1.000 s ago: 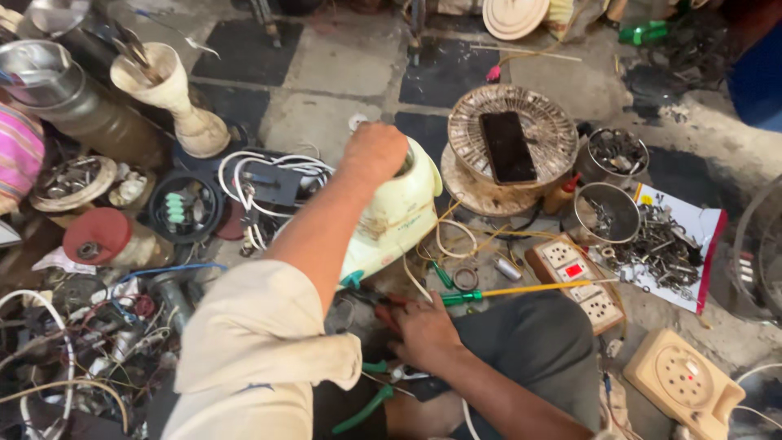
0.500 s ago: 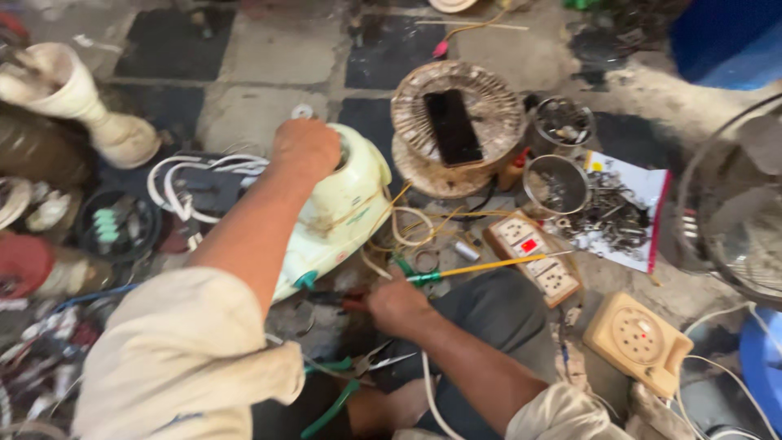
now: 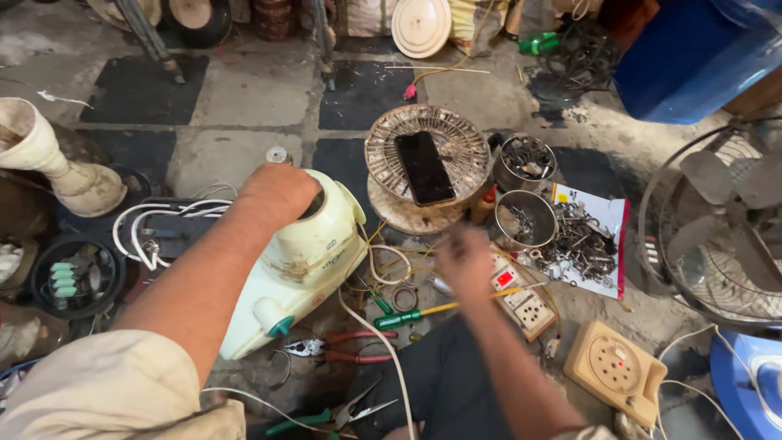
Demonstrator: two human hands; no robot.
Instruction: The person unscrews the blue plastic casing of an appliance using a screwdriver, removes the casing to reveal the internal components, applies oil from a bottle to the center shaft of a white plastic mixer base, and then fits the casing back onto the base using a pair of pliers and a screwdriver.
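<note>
My left hand (image 3: 277, 191) grips the top opening of a cream plastic appliance body (image 3: 301, 269) with a green knob, which stands tilted on the floor. My right hand (image 3: 466, 259) is blurred in the air above a white socket board (image 3: 529, 305), close to a metal bowl of small parts (image 3: 521, 224); its grip cannot be made out. A green and yellow screwdriver (image 3: 411, 316) lies just below that hand. Red-handled pliers (image 3: 346, 350) lie in front of the appliance.
A black phone (image 3: 423, 167) rests on a round wire disc (image 3: 391, 138). A second metal bowl (image 3: 525, 159), a paper with screws (image 3: 586, 244), a beige dial phone (image 3: 615, 371), a fan cage (image 3: 717, 236) and green-handled pliers (image 3: 334, 415) lie around. A cream stand (image 3: 57, 163) is at the left.
My right hand has lifted from the tools near my lap and moved up and right, towards the socket board and the bowl. My left hand stays on the appliance.
</note>
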